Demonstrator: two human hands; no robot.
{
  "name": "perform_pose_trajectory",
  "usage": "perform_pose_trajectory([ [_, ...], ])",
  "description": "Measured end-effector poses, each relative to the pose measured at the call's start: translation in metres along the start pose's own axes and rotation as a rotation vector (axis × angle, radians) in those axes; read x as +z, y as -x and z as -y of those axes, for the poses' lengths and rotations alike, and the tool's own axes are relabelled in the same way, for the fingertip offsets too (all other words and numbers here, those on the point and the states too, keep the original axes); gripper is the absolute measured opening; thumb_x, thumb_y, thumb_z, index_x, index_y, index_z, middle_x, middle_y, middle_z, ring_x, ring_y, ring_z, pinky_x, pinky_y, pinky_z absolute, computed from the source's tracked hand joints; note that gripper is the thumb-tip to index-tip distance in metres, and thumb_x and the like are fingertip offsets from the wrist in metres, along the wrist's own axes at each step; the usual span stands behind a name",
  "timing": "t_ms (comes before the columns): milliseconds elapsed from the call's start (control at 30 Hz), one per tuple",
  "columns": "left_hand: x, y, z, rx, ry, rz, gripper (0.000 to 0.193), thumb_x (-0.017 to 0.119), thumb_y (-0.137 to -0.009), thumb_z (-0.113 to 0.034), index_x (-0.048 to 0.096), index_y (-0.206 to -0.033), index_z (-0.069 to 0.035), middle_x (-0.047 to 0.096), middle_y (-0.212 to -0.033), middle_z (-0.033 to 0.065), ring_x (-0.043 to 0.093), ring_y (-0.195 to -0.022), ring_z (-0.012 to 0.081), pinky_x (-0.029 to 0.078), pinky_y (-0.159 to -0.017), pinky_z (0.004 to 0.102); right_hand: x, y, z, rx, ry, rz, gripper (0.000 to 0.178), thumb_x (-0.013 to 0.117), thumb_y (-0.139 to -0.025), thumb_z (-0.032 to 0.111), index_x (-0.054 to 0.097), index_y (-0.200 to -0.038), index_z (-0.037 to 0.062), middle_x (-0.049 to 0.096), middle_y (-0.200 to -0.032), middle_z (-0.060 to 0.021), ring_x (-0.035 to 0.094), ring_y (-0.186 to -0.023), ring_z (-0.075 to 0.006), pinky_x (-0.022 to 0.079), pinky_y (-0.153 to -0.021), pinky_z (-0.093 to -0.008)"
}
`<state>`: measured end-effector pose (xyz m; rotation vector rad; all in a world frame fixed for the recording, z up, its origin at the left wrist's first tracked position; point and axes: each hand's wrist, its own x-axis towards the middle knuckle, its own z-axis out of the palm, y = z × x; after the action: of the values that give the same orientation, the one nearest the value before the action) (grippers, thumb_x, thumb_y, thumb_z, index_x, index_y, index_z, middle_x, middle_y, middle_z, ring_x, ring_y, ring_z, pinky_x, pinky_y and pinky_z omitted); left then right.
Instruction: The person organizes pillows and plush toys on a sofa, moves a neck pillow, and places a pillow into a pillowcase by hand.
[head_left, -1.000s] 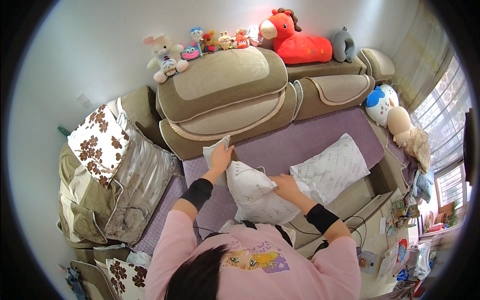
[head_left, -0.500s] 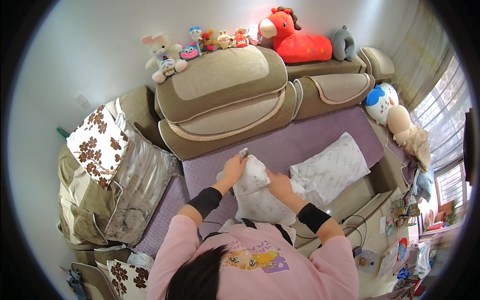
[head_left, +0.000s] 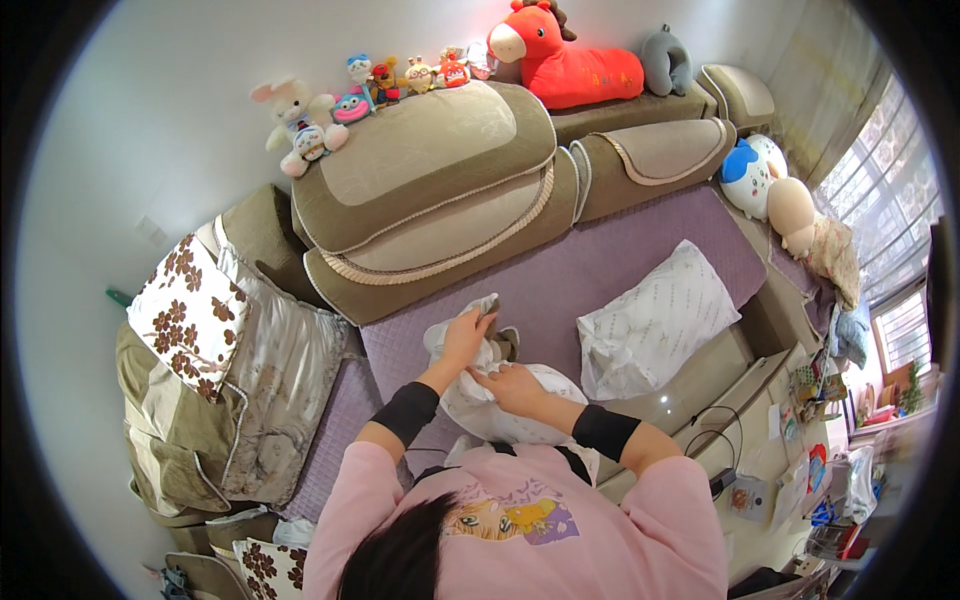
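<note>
A white pillow with a faint print (head_left: 535, 425) rests against my front, at the edge of the purple quilted sofa cover (head_left: 420, 345). My left hand (head_left: 463, 342) is closed on bunched white and grey-brown cloth (head_left: 488, 303) at the pillow's far left end; whether this cloth is a separate cover, I cannot tell. Just right of it and nearer to me, my right hand (head_left: 508, 389) lies bent over the pillow's upper edge, with its fingertips pressed into the cloth. A second white printed pillow (head_left: 660, 320) lies to the right on the sofa cover.
Brown sofa back cushions (head_left: 430, 210) line the far side. Plush toys, among them a red horse (head_left: 580, 75), sit above them. Pillows with brown flowers (head_left: 195, 315) are piled at the left. A low cabinet (head_left: 690, 425) with a black cable (head_left: 735, 435) stands at the right.
My right hand has moved left, closer to my left hand. The pillow's raised end has sunk, and more grey-brown cloth shows beside my left hand. The view has shifted slightly.
</note>
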<state>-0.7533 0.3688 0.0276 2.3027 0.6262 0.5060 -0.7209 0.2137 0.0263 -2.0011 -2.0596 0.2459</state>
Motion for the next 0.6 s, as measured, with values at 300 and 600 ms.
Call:
perform_pose_trajectory([
  [300,-0.027,-0.013,-0.011,-0.15,0.088,0.583,0.026,0.056,-0.075,-0.028,0.055,-0.089,-0.006,0.057,-0.069,0.0122,0.057,-0.062,0.0227,0.042,-0.054,0.0329,0.011,-0.02,-0.024,0.189,-0.219,0.046,0.074,0.056,-0.064,0.017,0.02,-0.129,0.0092,0.058,-0.072,-0.0151,0.056,-0.057,-0.0311,0.044,-0.05,-0.0405],
  [600,-0.013,-0.006,0.022,-0.017,-0.088,0.614,0.025,0.053,-0.071,-0.019,0.055,-0.091,-0.006,0.059,-0.082,0.0133,0.056,-0.076,0.0271,0.044,-0.065,0.0342,0.026,-0.035,-0.028,0.189,-0.132,0.137,0.05,0.055,-0.067,0.021,0.041,-0.113,0.0083,0.059,-0.078,-0.0143,0.058,-0.065,-0.0303,0.046,-0.057,-0.0402],
])
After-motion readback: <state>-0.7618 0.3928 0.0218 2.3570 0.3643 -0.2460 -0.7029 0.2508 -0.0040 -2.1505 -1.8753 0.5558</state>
